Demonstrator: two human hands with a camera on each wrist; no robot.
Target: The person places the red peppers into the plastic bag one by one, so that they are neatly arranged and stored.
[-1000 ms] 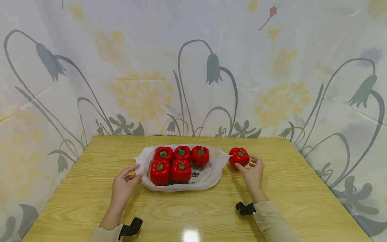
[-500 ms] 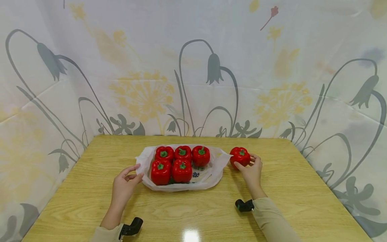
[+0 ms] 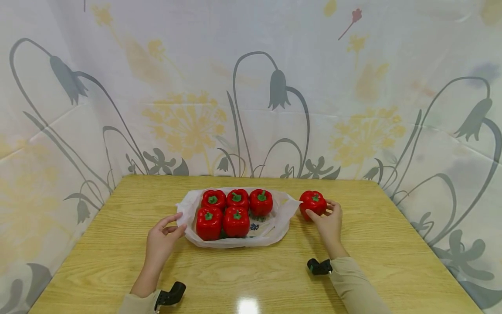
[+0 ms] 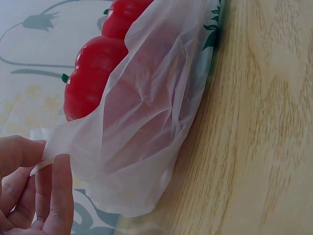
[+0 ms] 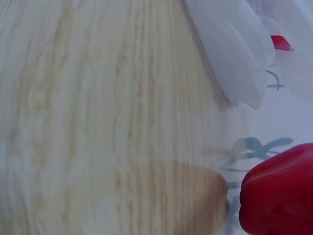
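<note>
A white plastic bag (image 3: 277, 235) lies spread on the table with its mouth wide, holding several red bell peppers with green stems, such as the front left bell pepper (image 3: 208, 224). My left hand (image 3: 160, 240) pinches the bag's left rim between thumb and fingers, and the left wrist view shows the thin film (image 4: 63, 142) caught there. Right of the bag, my right hand (image 3: 328, 224) holds another red bell pepper (image 3: 312, 205) from its right side, thumb in front. The right wrist view has this pepper (image 5: 281, 193) at its lower right edge; the grip is unclear there.
The wooden table (image 3: 235, 270) extends in front and to both sides. A floral cloth (image 3: 251, 109) hangs behind it and along the sides. The bag's pointed right corner (image 3: 295, 205) stands up close to the held pepper. Black wrist cameras (image 3: 171, 295) sit on both sleeves.
The bell pepper in my right hand has tipped slightly, its stem now leaning a little to the right. My left hand keeps its pinch on the bag, and the other peppers stay put.
</note>
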